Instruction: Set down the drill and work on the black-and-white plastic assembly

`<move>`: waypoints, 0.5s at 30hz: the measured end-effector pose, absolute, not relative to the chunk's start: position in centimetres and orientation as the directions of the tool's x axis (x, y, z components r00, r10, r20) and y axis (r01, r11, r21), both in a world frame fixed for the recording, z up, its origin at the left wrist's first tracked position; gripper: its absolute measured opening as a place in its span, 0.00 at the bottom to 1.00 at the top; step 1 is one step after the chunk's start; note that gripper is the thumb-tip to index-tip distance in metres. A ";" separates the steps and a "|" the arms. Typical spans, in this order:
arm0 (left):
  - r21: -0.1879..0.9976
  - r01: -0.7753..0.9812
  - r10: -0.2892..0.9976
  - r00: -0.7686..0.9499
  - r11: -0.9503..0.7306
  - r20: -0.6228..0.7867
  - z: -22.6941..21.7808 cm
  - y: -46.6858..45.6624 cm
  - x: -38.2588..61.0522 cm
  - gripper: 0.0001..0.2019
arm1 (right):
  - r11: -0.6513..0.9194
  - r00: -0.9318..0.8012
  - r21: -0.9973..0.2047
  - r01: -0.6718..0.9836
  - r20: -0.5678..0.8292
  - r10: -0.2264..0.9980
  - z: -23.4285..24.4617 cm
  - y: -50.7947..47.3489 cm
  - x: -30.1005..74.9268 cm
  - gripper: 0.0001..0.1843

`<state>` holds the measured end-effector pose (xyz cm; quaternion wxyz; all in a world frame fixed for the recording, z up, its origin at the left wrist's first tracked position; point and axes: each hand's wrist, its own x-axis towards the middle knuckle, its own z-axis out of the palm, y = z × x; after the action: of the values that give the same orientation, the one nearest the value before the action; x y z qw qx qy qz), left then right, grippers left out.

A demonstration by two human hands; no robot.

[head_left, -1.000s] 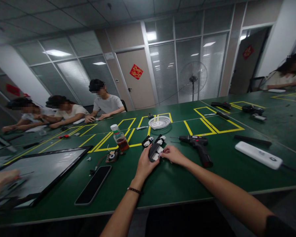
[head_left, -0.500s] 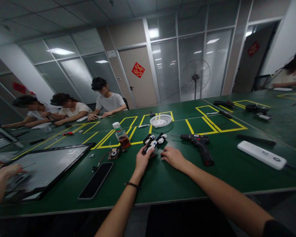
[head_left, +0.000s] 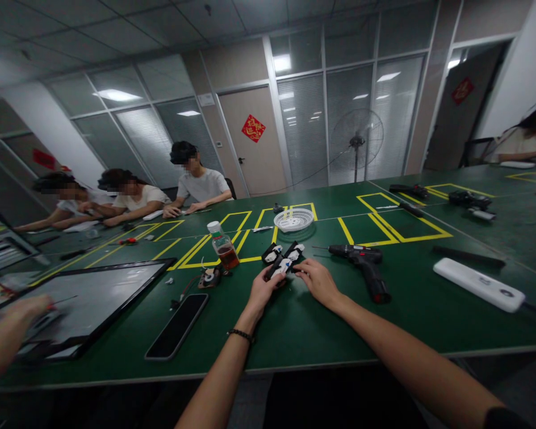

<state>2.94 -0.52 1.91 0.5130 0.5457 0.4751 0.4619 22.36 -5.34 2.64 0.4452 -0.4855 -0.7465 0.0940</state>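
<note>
Together, both hands [head_left: 290,281] grip the black-and-white part [head_left: 280,266] on the green table [head_left: 321,328]

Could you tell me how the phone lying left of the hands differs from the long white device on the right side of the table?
The phone is black with a dark glossy face; the white device is white and matte. The phone is a flat slab, while the white device is longer, narrower and thicker, with rounded ends. The phone lies beside a large black-framed panel; the white device lies alone, right of the cordless drill. Both lie flat on the green table, untouched by either hand.
</note>
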 end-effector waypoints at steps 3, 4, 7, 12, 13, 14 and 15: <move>0.998 0.068 0.989 0.148 -0.010 0.000 2.0 -0.6 3.1 0.31 | 0.566 -0.094 -0.623 0.541 0.624 0.776 3.1 -5.3 21.8 0.15; 0.998 0.057 0.985 0.170 -0.008 -0.002 2.1 -0.8 3.3 0.31 | 0.577 -0.083 -0.636 0.513 0.632 0.771 3.2 -5.3 21.7 0.14; 1.000 0.012 0.967 0.253 -0.017 0.014 2.1 -1.3 3.8 0.32 | 0.589 -0.061 -0.666 0.457 0.637 0.768 3.3 -5.3 21.5 0.14; 0.996 0.001 0.957 0.278 -0.086 0.082 2.2 -1.9 4.5 0.33 | 0.595 -0.058 -0.670 0.444 0.641 0.765 3.3 -5.5 21.6 0.12; 0.996 0.003 0.957 0.275 -0.093 0.089 2.2 -1.9 4.5 0.33 | 0.600 -0.063 -0.664 0.446 0.645 0.761 3.2 -5.6 21.6 0.13; 0.995 0.003 0.958 0.271 -0.099 0.095 2.1 -1.9 4.5 0.33 | 0.606 -0.069 -0.658 0.446 0.650 0.757 3.2 -5.6 21.6 0.13; 0.995 -0.001 0.959 0.265 -0.104 0.100 2.1 -1.9 4.4 0.33 | 0.614 -0.074 -0.652 0.445 0.656 0.751 3.2 -5.6 21.5 0.14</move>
<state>4.42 -1.88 2.07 0.5326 0.5907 0.4054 0.4506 21.53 -5.59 3.17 0.5386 -0.4159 -0.7188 0.1421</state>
